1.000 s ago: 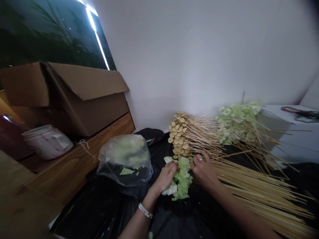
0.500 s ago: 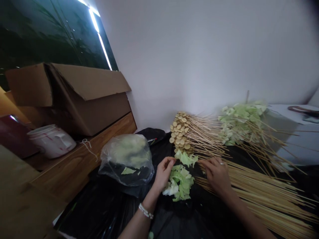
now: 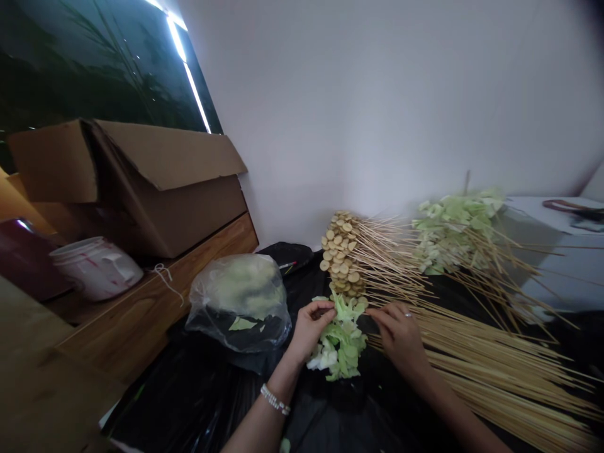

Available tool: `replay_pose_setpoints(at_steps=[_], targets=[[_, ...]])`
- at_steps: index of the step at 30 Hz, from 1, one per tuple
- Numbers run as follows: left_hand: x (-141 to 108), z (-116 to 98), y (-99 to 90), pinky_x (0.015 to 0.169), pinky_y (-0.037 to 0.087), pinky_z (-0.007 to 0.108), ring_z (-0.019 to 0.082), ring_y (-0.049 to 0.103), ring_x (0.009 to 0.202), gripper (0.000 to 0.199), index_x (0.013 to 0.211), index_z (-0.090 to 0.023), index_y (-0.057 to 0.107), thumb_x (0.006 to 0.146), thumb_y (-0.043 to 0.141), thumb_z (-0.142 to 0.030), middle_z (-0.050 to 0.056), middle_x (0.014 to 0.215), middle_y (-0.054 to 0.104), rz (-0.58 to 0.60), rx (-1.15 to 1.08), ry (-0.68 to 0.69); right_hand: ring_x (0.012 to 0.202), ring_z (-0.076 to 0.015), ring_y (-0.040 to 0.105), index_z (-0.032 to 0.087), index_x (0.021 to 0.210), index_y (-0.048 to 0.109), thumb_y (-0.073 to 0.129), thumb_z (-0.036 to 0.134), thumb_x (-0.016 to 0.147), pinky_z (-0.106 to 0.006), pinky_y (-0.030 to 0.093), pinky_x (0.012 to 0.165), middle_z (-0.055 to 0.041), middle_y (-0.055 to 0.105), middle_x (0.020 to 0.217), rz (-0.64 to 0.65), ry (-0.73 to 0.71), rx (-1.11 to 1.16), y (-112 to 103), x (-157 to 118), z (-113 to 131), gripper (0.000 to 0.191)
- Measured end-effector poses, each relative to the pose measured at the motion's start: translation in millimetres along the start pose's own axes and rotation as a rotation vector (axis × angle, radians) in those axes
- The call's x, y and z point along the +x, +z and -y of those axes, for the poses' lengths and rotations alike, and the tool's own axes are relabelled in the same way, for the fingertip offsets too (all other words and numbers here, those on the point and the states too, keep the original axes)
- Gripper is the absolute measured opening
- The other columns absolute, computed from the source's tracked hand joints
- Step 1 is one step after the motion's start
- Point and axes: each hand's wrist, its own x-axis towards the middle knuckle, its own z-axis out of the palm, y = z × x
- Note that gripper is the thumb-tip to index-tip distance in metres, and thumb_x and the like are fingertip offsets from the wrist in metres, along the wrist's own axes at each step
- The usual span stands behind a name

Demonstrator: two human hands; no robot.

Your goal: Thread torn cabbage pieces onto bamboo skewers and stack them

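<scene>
Pinched in my left hand (image 3: 314, 324) is a pale green cabbage leaf (image 3: 348, 309), held above a small heap of cabbage pieces (image 3: 344, 346) on black plastic. My right hand (image 3: 395, 327) is closed at the leaf's right edge, its thumb and fingertips pressed on a thin bamboo skewer that is mostly hidden. Beneath and to the right of that hand lie many loose bamboo skewers (image 3: 500, 371). Just beyond the leaf, potato slices on skewers (image 3: 340, 248) are stacked with their sticks pointing right.
A clear plastic bag of cabbage (image 3: 243, 296) lies to the left. Skewered cabbage (image 3: 457, 226) is piled at the back right. An open cardboard box (image 3: 179, 207) and a white jug (image 3: 97, 267) stand on a wooden surface at left. A white wall (image 3: 368, 100) rises behind.
My right hand has moved left, towards my left hand. The leaf between them is now bunched up, and my left fingers have shifted slightly right onto it.
</scene>
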Motion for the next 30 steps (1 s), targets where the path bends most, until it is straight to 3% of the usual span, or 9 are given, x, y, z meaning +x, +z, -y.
replay_pose_setpoints(at_steps=[3, 10, 15, 23, 30], targets=[[-1, -2, 0.0, 0.078, 0.049, 0.031, 0.019, 0.065, 0.084, 0.028, 0.073, -0.014, 0.068, 0.069, 0.076, -0.04, 0.009, 0.096, 0.071, -0.012, -0.044, -0.014, 0.089, -0.0202, 0.053, 0.024, 0.102, 0.071, 0.045, 0.024, 0.094, -0.034, 0.04, 0.08, -0.0051, 0.062, 0.083, -0.025, 0.024, 0.039, 2, 0, -2, 0.027], [1, -4, -0.9, 0.078, 0.044, 0.026, 0.015, 0.06, 0.08, 0.028, 0.07, -0.015, 0.061, 0.072, 0.074, -0.04, 0.003, 0.082, 0.068, -0.11, -0.04, 0.022, 0.086, -0.0207, 0.052, 0.023, 0.1, 0.071, 0.046, 0.027, 0.094, -0.035, 0.042, 0.08, -0.0056, 0.061, 0.082, -0.063, 0.016, 0.054, 5, -1, -7, 0.026], [-1, -5, 0.3, 0.082, 0.045, 0.029, 0.021, 0.061, 0.097, 0.026, 0.071, -0.015, 0.062, 0.071, 0.074, -0.038, 0.008, 0.1, 0.069, -0.064, -0.081, -0.001, 0.087, -0.0214, 0.051, 0.022, 0.102, 0.07, 0.045, 0.023, 0.094, -0.036, 0.041, 0.079, -0.0056, 0.061, 0.082, -0.042, 0.036, 0.026, 4, -2, 0, 0.026], [-2, -5, 2.0, 0.083, 0.045, 0.03, 0.02, 0.064, 0.09, 0.024, 0.074, -0.014, 0.065, 0.071, 0.075, -0.036, 0.008, 0.093, 0.072, -0.032, -0.086, 0.018, 0.086, -0.0209, 0.054, 0.018, 0.102, 0.068, 0.044, 0.022, 0.095, -0.035, 0.042, 0.082, -0.0071, 0.063, 0.086, -0.029, 0.004, 0.004, 2, -2, 6, 0.026], [-1, -6, 0.4, 0.084, 0.046, 0.031, 0.022, 0.065, 0.092, 0.022, 0.072, -0.014, 0.067, 0.072, 0.075, -0.035, 0.009, 0.09, 0.073, -0.043, -0.04, 0.062, 0.083, -0.0187, 0.059, 0.016, 0.099, 0.066, 0.04, 0.023, 0.097, -0.029, 0.045, 0.076, -0.0074, 0.064, 0.086, 0.023, 0.01, 0.004, 5, -6, 16, 0.027]])
